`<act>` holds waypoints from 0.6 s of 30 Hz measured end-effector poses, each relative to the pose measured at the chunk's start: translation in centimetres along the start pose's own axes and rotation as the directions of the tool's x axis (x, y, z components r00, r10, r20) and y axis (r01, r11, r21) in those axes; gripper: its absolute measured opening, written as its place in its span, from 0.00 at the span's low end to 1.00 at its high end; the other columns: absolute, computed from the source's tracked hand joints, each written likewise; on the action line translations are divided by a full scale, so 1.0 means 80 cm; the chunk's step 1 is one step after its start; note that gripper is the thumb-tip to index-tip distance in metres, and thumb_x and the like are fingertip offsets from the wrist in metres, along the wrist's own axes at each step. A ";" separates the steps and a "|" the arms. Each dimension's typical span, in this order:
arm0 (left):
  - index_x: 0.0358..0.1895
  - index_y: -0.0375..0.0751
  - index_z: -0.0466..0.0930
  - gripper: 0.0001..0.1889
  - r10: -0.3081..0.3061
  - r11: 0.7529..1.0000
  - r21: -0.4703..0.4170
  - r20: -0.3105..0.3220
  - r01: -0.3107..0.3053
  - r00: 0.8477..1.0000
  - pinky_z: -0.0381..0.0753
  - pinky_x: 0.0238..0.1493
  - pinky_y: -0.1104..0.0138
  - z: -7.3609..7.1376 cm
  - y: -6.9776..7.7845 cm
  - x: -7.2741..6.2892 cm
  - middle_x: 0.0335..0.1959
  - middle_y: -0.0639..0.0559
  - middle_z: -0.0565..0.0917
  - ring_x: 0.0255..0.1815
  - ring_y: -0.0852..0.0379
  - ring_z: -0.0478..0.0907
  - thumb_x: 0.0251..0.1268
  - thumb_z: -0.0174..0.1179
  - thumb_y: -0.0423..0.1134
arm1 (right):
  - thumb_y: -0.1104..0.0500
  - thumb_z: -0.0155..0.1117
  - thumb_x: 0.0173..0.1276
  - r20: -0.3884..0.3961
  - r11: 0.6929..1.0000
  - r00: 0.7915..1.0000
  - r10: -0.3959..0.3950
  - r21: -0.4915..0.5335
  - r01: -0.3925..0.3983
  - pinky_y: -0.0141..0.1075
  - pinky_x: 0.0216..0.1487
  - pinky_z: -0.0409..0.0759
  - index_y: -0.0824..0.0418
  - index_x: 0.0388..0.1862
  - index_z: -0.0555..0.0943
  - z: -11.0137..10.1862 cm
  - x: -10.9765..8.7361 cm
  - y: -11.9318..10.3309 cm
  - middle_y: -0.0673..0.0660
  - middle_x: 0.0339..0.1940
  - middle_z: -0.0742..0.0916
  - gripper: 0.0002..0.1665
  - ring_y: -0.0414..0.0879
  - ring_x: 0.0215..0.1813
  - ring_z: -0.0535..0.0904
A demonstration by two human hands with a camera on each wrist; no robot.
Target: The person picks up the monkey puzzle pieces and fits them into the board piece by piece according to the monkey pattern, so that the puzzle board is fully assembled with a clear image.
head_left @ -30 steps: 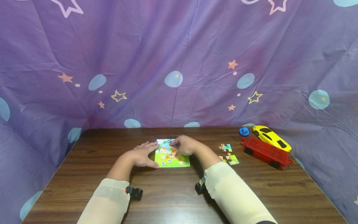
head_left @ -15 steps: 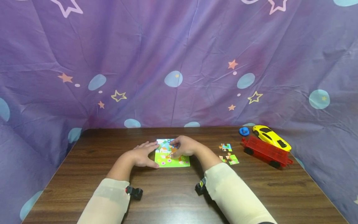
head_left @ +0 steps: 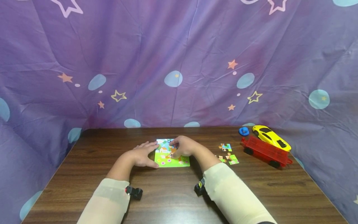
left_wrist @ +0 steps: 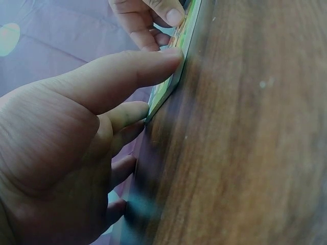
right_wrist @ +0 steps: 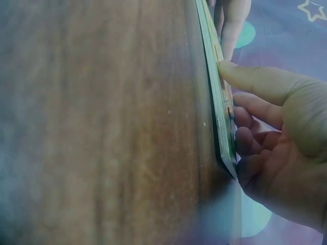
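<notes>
A square jigsaw puzzle (head_left: 165, 160) with a bright farm picture lies flat in its shallow board at mid table. My left hand (head_left: 143, 154) rests at its left side, fingers and thumb fairly straight, thumb tip on the near corner and index finger at the far one. Over the right half arches my right hand (head_left: 185, 146). Its thumb and index finger pinch a brown-orange puzzle piece (head_left: 173, 150) lying within the picture; the other fingers are curled, as the right wrist view shows. The palm hides the puzzle's upper right part.
Right of the puzzle lie loose pieces: a blue one (head_left: 226, 147), a green one (head_left: 232, 159) and one partly behind the forearm (head_left: 205, 157). Farther right stand a red toy trailer (head_left: 267, 151), a yellow toy car (head_left: 271, 137) and a small blue hat-shaped toy (head_left: 244, 131).
My right thumb has slid slightly left across the puzzle, and the right forearm has shifted a little left, uncovering more of a loose piece. My left hand has stayed still.
</notes>
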State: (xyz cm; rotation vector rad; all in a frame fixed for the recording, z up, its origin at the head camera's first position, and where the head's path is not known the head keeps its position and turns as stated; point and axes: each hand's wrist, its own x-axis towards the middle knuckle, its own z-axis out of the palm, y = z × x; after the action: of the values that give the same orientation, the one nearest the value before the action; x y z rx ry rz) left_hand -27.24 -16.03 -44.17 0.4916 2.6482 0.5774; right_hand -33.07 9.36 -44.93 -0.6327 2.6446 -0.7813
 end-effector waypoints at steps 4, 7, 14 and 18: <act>0.87 0.52 0.56 0.54 0.002 1.000 -0.001 0.001 -0.002 1.000 0.41 0.88 0.31 0.000 -0.001 0.001 0.91 0.51 0.52 0.92 0.35 0.42 0.60 0.73 0.61 | 0.54 0.88 0.55 0.009 1.000 1.000 0.013 0.007 -0.013 0.49 0.74 0.81 0.57 0.66 0.86 0.000 0.000 -0.001 0.58 0.60 0.91 0.38 0.53 0.64 0.86; 0.87 0.52 0.56 0.54 0.002 1.000 -0.002 0.001 -0.002 1.000 0.41 0.88 0.31 0.001 -0.002 0.001 0.91 0.51 0.52 0.92 0.35 0.42 0.60 0.73 0.61 | 0.53 0.87 0.55 0.009 1.000 1.000 0.014 0.008 -0.014 0.49 0.74 0.81 0.56 0.66 0.87 0.000 -0.001 -0.001 0.58 0.60 0.91 0.38 0.52 0.64 0.86; 0.87 0.52 0.56 0.54 0.003 1.000 -0.004 0.006 -0.003 1.000 0.40 0.88 0.30 0.001 -0.003 0.002 0.91 0.51 0.51 0.92 0.35 0.41 0.60 0.73 0.61 | 0.56 0.87 0.55 -0.015 1.000 1.000 0.019 0.016 -0.018 0.47 0.70 0.84 0.54 0.61 0.89 -0.002 -0.002 0.001 0.54 0.55 0.93 0.33 0.49 0.60 0.87; 0.87 0.52 0.56 0.54 0.011 1.000 -0.004 0.000 -0.011 1.000 0.40 0.87 0.30 0.000 -0.003 0.001 0.91 0.50 0.52 0.92 0.34 0.41 0.60 0.73 0.61 | 0.56 0.87 0.54 -0.018 0.999 1.000 0.022 0.027 -0.021 0.47 0.69 0.84 0.55 0.59 0.90 -0.004 -0.003 0.001 0.54 0.52 0.93 0.31 0.48 0.57 0.88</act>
State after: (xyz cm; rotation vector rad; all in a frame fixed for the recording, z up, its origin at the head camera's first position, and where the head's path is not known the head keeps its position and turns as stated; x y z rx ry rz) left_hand -27.33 -16.18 -44.30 0.5051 2.6457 0.5855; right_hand -33.03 9.70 -44.66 -0.5920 2.6481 -0.8188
